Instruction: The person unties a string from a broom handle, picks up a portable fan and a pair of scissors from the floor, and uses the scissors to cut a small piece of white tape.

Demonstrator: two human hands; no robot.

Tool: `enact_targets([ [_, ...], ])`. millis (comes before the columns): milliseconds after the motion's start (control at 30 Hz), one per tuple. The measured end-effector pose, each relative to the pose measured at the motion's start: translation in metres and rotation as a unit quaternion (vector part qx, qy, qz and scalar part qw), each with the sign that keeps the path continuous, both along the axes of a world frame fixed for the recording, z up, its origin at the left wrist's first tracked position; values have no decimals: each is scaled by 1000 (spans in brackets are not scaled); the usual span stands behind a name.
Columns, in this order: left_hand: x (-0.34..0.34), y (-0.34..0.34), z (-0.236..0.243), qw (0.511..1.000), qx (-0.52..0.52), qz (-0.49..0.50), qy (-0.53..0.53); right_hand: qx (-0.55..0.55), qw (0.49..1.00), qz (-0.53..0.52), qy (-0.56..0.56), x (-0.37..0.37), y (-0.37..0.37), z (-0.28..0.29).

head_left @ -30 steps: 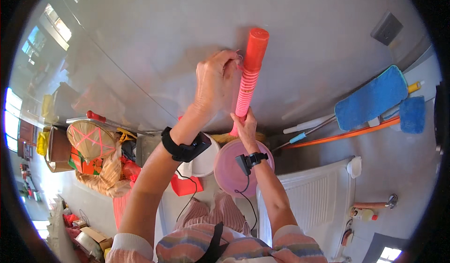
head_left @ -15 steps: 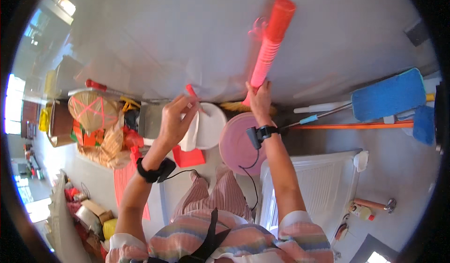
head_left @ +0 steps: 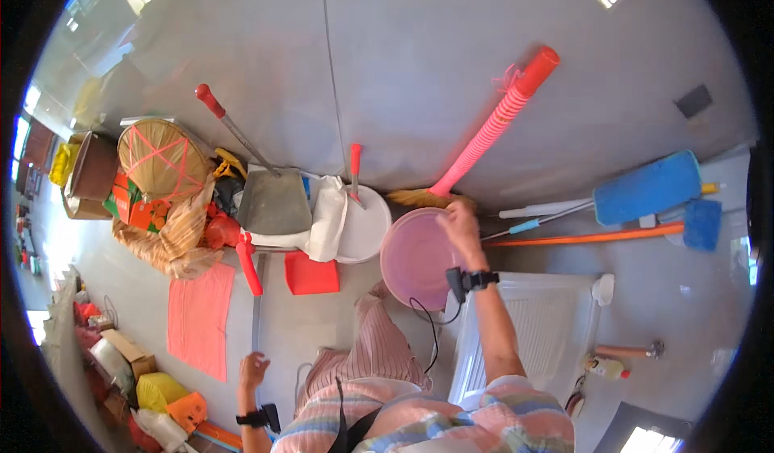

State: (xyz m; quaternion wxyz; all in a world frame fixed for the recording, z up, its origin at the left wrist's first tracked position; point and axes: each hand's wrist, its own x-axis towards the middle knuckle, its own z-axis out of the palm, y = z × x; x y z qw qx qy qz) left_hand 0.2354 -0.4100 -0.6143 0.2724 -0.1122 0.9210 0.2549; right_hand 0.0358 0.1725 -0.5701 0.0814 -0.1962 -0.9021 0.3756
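My right hand [head_left: 461,231] is over the right rim of a round pink plastic basin [head_left: 415,255], with its fingers loosely bent and nothing visible in them. Just beyond it, a broom [head_left: 492,130] with a pink-ribbed handle and red top leans on the wall, straw bristles down behind the basin. My left hand [head_left: 253,367] hangs low by my left side, fingers slightly curled and apart, holding nothing. Left of the basin stand a white round bucket lid or bucket [head_left: 367,227], a small red-handled tool [head_left: 355,167] and a red dustpan [head_left: 313,275] on the floor.
A grey long-handled dustpan [head_left: 276,203], a conical straw hat [head_left: 165,160] and bags line the wall at left. A pink cloth [head_left: 200,321] lies on the floor. Blue flat mops [head_left: 649,188] lean at right, beside a white ribbed sink or washboard [head_left: 532,324].
My right hand has let go of the broom and come down to the basin; the broom now leans on the wall. My left hand has dropped back toward my side.
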Motion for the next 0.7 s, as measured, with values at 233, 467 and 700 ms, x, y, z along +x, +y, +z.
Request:
enact_targets([
  [233, 82, -29, -40, 981, 146, 116, -55, -37, 935, 262, -237, 102, -103, 20],
  [467, 58, -13, -12, 962, 245, 120, 11, 28, 954, 191, -230, 107, -58, 67],
  [700, -65, 113, 112, 935, 329, -116, 56, 74, 997, -9, -19, -3, 15, 121],
])
